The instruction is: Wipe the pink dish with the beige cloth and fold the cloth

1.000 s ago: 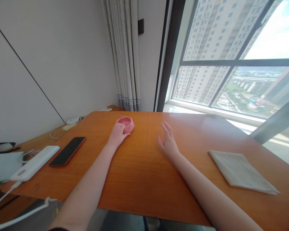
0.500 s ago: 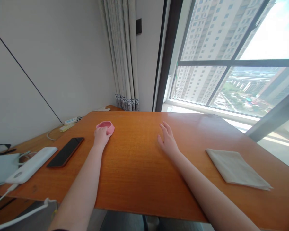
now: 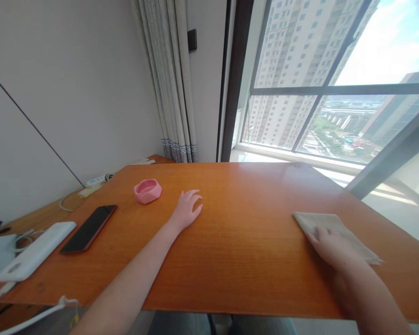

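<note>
Over the middle-left of the table, my left hand (image 3: 188, 209) is open and holds nothing, its fingers spread and slightly bent. To its left, apart from it, sits a pink faceted ashtray-like dish (image 3: 148, 191). My right hand (image 3: 331, 244) rests over a folded beige cloth (image 3: 347, 228) at the right of the table. Its fingers point down at the cloth, thumb apart from them; they are a little blurred. The cloth lies flat, partly hidden under the hand and wrist.
On the left side of the brown table (image 3: 230, 270) lie a dark phone (image 3: 89, 229) and a white power bank (image 3: 37, 251) with a cable. A power strip (image 3: 96, 181) lies by the wall. A large window (image 3: 307, 121) is behind on the right.
My left hand has let go of the pink dish and moved right, towards me. My right hand has moved right from the table's middle onto the cloth. The view has shifted slightly.
</note>
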`<action>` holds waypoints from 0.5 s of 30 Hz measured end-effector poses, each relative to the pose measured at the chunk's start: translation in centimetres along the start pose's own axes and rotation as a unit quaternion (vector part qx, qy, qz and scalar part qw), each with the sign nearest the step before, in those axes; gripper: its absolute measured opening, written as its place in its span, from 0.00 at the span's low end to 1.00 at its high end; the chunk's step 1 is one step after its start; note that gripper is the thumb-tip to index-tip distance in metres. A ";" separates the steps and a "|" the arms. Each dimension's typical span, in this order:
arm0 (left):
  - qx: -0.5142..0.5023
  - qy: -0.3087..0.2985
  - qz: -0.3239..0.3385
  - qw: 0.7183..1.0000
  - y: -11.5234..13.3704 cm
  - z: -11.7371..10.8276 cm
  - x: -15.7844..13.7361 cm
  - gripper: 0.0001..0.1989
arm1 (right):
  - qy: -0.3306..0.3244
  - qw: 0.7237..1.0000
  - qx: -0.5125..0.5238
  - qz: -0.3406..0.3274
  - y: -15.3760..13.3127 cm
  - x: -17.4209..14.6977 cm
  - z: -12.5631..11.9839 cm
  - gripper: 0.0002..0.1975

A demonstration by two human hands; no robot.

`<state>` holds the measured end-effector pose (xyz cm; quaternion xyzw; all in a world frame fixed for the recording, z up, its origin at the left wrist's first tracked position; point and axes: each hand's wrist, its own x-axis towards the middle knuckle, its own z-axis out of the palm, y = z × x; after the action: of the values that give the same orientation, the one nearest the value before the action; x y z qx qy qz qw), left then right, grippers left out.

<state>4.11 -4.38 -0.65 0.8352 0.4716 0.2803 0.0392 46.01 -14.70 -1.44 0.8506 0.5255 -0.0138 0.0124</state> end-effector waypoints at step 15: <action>-0.211 -0.194 -0.078 0.955 2.8 -2.4 -5.0 0.28 | -0.094 0.815 0.277 -0.501 -22.8 -8.8 -6.3 0.16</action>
<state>3.05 -10.48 0.16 0.8070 0.4484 0.2025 0.3267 21.78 -12.16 5.05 0.4317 0.8493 -0.2427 -0.1827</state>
